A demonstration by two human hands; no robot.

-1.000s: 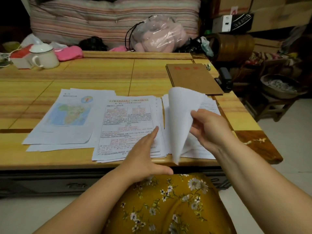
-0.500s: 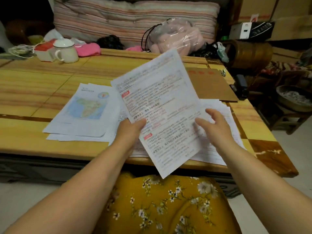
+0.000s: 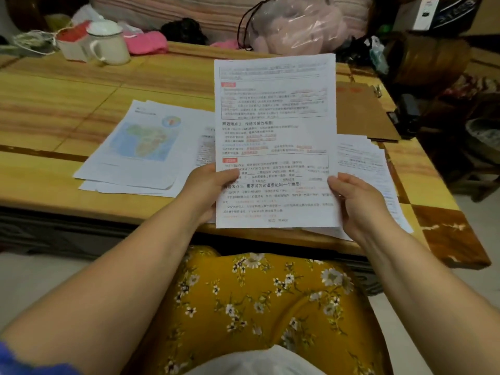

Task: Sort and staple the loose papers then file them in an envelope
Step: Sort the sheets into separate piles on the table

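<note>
I hold a printed sheet (image 3: 274,136) with black and red text upright above the table's near edge. My left hand (image 3: 209,186) grips its lower left edge, thumb on the front. My right hand (image 3: 357,201) grips its lower right edge. On the wooden table (image 3: 67,104) a pile of papers topped by a map page (image 3: 140,147) lies at the left. Another pile (image 3: 370,169) lies at the right, partly behind the sheet. The middle pile is mostly hidden by the sheet. A brown envelope (image 3: 359,115) lies flat at the far right. A black stapler (image 3: 405,117) sits beside it at the table's edge.
A white lidded mug (image 3: 108,43) and a red-and-white box (image 3: 70,41) stand at the far left. A pink cloth (image 3: 146,41) and a clear plastic bag (image 3: 303,23) sit along the back edge. A brown drum-like container (image 3: 430,58) stands off the right side.
The sheet, lifted from the right pile and held tilted, now stands straight and upright between both hands. My left hand left the middle pile and took the sheet's left edge.
</note>
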